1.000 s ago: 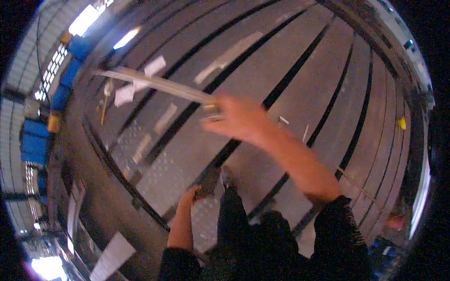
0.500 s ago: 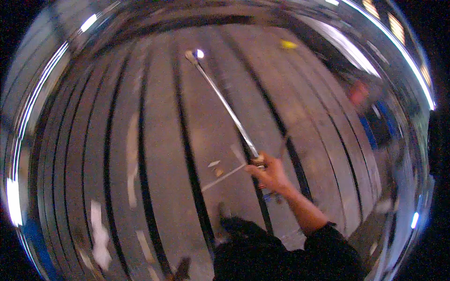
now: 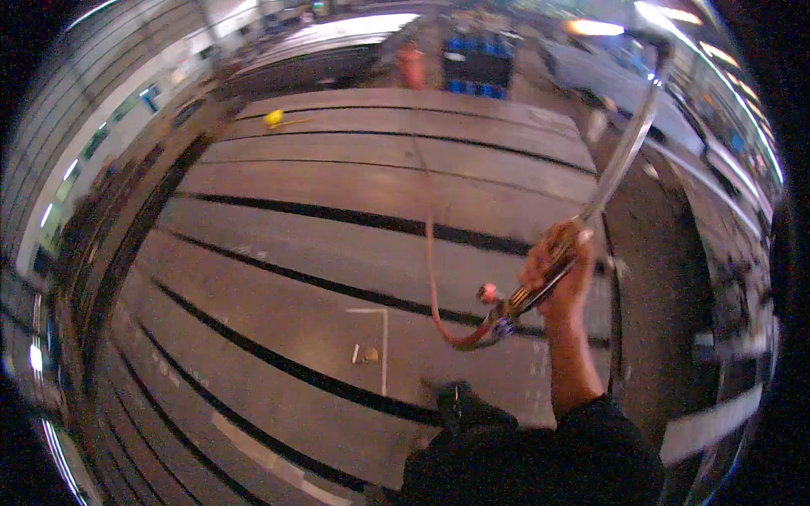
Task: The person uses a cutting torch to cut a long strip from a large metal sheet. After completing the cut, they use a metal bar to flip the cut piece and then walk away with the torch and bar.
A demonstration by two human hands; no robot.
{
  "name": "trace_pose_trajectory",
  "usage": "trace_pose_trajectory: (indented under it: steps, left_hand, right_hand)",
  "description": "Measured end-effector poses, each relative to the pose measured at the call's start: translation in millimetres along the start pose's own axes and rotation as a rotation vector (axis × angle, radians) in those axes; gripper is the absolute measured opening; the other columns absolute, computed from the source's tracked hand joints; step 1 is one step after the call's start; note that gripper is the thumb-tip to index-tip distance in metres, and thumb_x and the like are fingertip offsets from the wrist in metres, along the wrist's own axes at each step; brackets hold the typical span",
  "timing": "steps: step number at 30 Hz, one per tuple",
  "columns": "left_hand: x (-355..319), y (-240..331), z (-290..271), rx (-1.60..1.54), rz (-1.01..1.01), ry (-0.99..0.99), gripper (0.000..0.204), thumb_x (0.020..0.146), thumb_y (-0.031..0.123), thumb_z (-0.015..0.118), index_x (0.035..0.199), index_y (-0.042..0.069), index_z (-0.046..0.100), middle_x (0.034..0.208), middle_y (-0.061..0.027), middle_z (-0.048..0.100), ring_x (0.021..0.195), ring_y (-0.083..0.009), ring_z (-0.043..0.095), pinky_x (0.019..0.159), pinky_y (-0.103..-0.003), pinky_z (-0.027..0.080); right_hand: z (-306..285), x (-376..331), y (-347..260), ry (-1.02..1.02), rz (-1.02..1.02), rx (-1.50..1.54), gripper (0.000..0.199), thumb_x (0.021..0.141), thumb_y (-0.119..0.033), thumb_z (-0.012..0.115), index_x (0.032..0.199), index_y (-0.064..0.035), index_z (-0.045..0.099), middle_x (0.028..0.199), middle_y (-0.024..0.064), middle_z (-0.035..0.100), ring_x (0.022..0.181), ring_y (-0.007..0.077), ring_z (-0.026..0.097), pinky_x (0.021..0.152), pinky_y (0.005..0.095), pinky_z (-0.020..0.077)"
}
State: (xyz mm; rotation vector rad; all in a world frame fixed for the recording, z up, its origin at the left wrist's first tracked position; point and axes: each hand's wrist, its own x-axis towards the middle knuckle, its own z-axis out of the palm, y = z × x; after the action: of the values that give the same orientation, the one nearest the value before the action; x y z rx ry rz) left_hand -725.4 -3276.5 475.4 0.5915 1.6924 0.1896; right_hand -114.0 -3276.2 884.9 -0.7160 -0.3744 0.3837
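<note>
My right hand is closed around the handle of a gas torch, in front of me to the right. Its long metal tube slants up and away to the right, ending in a bent head. Beside that head a bright orange-white glow shows. Below my fist is the valve end, with a red knob and a bluish one. From there a reddish hose curves down and runs away across the slotted metal table. My left hand is out of sight.
A yellow object lies near the table's far left corner. Two small pieces rest by a pale angled line. Beyond the far edge are a red object and a blue-and-black rack. Large pale forms stand at the right.
The view has swung round to the right, so the table slots now run crosswise. My right hand has carried the torch up and right, its head now past the table's right edge.
</note>
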Motion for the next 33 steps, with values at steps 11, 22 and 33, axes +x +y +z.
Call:
trace_pose_trajectory:
  steps: [11,22,33]
  left_hand:
    - [2,174,-82,0.391,0.283,-0.099,0.03,0.084,0.032,0.066,0.092,0.003,0.065,0.079,-0.0072,0.064,0.061,-0.0249,0.061,0.051,-0.039,0.052]
    - [-58,305,90,0.178,0.254,-0.358,0.036,0.083,0.03,0.068,0.106,0.004,0.057,0.097,-0.0122,0.062,0.081,-0.0265,0.063,0.068,-0.034,0.06]
    - [-121,275,227,0.528,0.33,-0.584,0.044,0.08,0.028,0.074,0.111,0.004,0.054,0.098,-0.0132,0.061,0.08,-0.0246,0.063,0.065,-0.034,0.057]
  right_hand:
    - [-59,-390,-264,0.379,-0.7,-0.225,0.051,0.097,-0.058,0.04,0.081,-0.0097,0.041,0.059,0.0005,0.037,0.039,0.0109,0.033,0.038,0.0293,0.0362]
    - [-74,-777,-329,1.381,-0.629,-0.392,0.051,0.097,-0.061,0.037,0.087,-0.0124,0.048,0.048,-0.0025,0.031,0.03,0.0085,0.028,0.028,0.0244,0.0282]
    - [-150,-969,-272,1.554,-0.79,-0.289,0.044,0.097,-0.057,0.041,0.101,-0.0154,0.055,0.056,0.0004,0.043,0.035,0.0121,0.036,0.032,0.0287,0.0323]
